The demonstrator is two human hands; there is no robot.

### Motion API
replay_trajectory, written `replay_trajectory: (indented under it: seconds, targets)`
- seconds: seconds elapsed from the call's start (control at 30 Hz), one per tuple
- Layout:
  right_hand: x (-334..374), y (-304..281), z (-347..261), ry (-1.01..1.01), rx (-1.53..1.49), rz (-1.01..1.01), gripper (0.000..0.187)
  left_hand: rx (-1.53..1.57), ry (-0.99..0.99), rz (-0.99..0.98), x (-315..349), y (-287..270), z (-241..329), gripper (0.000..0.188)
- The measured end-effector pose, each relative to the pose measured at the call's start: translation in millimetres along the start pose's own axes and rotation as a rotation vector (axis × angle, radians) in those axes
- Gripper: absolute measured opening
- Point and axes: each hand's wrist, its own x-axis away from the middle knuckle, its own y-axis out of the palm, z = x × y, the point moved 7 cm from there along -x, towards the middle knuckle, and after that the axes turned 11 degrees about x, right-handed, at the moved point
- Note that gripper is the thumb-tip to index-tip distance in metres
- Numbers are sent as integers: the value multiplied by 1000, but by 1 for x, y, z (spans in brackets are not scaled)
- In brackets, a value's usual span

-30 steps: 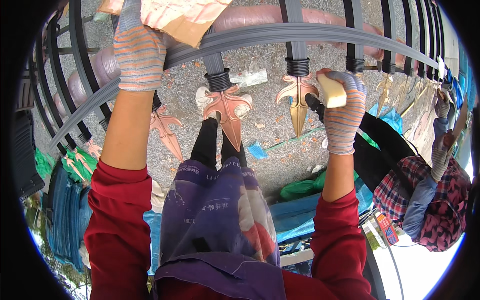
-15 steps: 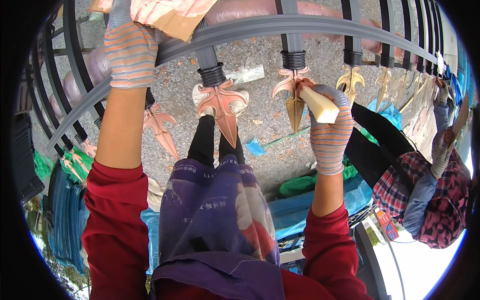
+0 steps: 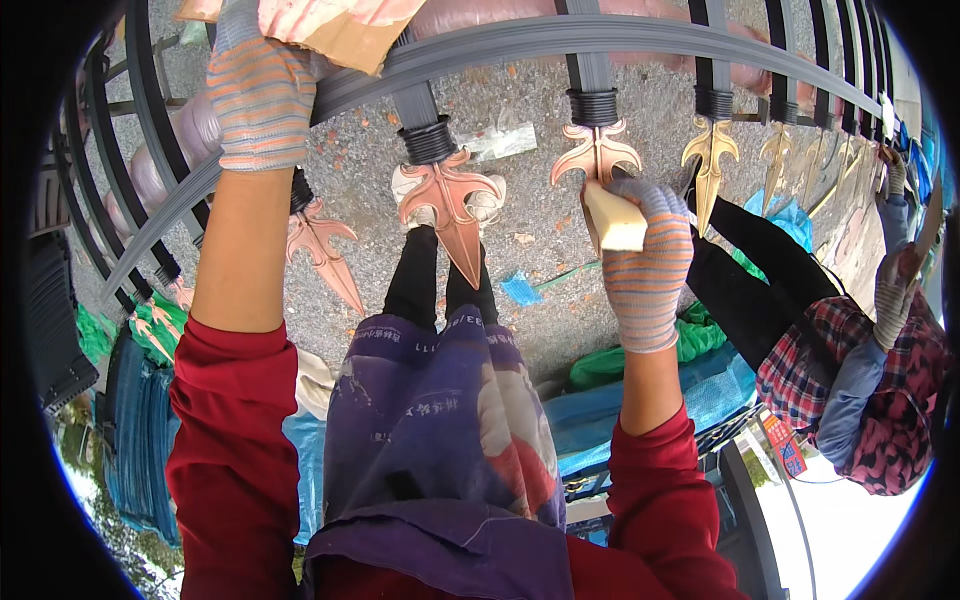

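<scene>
My right hand (image 3: 650, 265), in a striped knit glove, grips a pale yellow sponge block (image 3: 614, 222). The sponge presses on the lower part of a spear-shaped fence finial (image 3: 597, 150), whose scrolled top is coppery pink; sponge and fingers cover most of its point. At the upper left, my gloved left hand (image 3: 262, 105) is closed at the edge of a cardboard piece (image 3: 345, 30) smeared with pink paint; its fingertips are partly hidden. Two more pink finials, one in the middle (image 3: 452, 215) and one on the left (image 3: 322, 250), hang from the bars between my hands.
A grey fence rail (image 3: 500, 48) curves across the top. Gold finials (image 3: 711, 165) continue to the right. A co-worker in a plaid garment (image 3: 800, 350) stands at the right, gloved hands raised by the fence. Blue sheeting (image 3: 650, 410) and green netting (image 3: 610, 368) lie behind me.
My right hand has slid the sponge down the finial from its scrolled side toward the point. Both scrolls now show pink. My left hand stays at the cardboard.
</scene>
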Motion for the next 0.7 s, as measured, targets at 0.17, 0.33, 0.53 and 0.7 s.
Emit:
replay_trajectory:
  seconds: [0.17,0.33,0.53,0.7]
  targets:
    - [59,2,15,183,-30,-82,26,-11,3,2,1,1,-1,50]
    - [-1,4,-6,61,86,77,33,-20,-16,-23,-3,5,-4,50]
    - [81,11,24,260,-51,-79,25,-28,-6,-13,-1,2,-1,51]
    - [22,0,3,130,31,6,29,-39,-16,-29,-4,2,-3,51]
